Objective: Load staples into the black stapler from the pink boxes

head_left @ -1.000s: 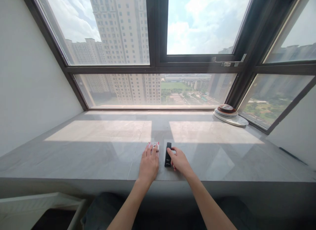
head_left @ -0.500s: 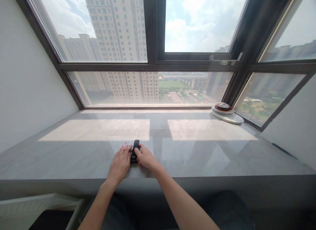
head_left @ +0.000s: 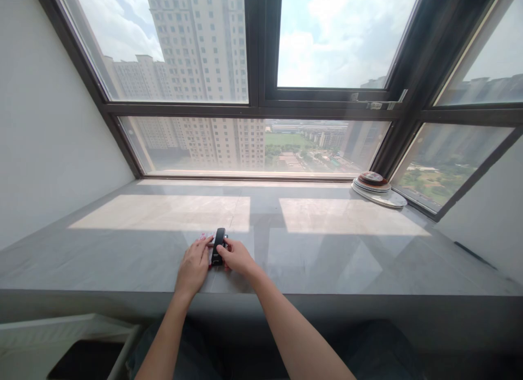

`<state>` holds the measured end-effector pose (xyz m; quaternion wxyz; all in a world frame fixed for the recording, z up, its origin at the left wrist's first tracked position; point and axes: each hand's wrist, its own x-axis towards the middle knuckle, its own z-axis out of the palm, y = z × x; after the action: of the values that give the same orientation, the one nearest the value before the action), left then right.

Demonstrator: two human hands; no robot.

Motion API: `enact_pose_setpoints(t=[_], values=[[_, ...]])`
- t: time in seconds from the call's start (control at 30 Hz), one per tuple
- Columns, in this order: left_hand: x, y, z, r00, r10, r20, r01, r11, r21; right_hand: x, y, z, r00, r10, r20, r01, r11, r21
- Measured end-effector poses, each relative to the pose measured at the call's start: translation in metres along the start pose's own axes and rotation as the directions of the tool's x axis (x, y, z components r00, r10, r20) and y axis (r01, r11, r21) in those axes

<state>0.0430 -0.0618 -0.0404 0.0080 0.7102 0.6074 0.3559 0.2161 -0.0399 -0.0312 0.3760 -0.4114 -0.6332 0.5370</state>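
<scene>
A small black device, perhaps a stapler, (head_left: 218, 247) stands near the sill's front edge, left of the middle. My right hand (head_left: 237, 256) grips it from the right, with the thumb on its near part. Just left of it, my left hand (head_left: 193, 264) lies with fingers stretched forward over a small white and pink item (head_left: 202, 237), possibly paper or card. Most of that item is hidden under the fingers.
A stack of round plates or discs (head_left: 372, 183) rests in the sill's far right corner by the window frame (head_left: 253, 112). The pale stone sill (head_left: 310, 265) ends at a front edge near me. A white slatted object (head_left: 61, 330) is at the lower left.
The black device and both hands have shifted slightly left on the sill. My left fingers now sit a little farther left of the device's far end. The view has tilted slightly.
</scene>
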Motion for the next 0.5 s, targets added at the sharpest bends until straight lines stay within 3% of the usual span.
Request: enact_pose_setpoints(t=[0.27, 0.5], values=[[0.000, -0.004, 0.002, 1.000, 0.021, -0.007, -0.020, 0.999, 0.038, 0.005, 0.007, -0.005, 0.995, -0.019, 0.102, 0.018, 1.000, 0.013], [0.013, -0.015, 0.004, 0.998, 0.055, 0.038, -0.059, 0.992, 0.114, 0.009, 0.006, -0.003, 0.994, -0.023, 0.107, 0.018, 0.999, 0.048]])
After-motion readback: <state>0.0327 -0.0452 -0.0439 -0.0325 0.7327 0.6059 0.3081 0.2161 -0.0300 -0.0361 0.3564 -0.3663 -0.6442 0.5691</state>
